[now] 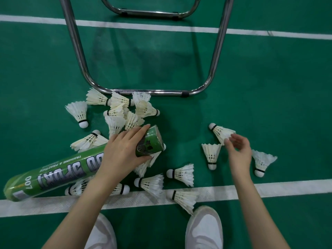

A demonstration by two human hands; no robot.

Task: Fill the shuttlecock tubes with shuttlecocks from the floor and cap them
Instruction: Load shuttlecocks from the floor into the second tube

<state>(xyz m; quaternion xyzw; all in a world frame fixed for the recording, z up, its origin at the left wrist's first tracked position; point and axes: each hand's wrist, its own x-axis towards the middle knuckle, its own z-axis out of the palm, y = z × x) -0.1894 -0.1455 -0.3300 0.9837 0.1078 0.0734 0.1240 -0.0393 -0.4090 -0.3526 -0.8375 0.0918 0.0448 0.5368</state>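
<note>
Down on the green court floor [251,87], a long green shuttlecock tube [59,169] is held at a slant, its closed end low at the left near a white court line [53,203] and its open mouth [158,139] raised toward the middle. The tube is gripped near that mouth by the left hand [122,151], with the fingers curled over the top and the thumb underneath. A white feather skirt is seen just below the mouth, though whether it sits inside the tube or lies behind it cannot be told. The right hand [239,150] is blurred; its fingertips are closed on the feather edge of one shuttlecock [221,132], whose cork points up and to the left. Two more shuttlecocks are found beside this hand: one standing cork-down [211,155] to its left and one [261,161] to its right. A heap of shuttlecocks [122,110] is piled beyond the left hand, touching the front bar of a chrome tubular frame [149,92]. Others are scattered near the white line, among them one [183,174] lying with its cork to the left and one [183,198] lying across the line. Two pale shoes [204,229] are seen at the bottom edge.
</note>
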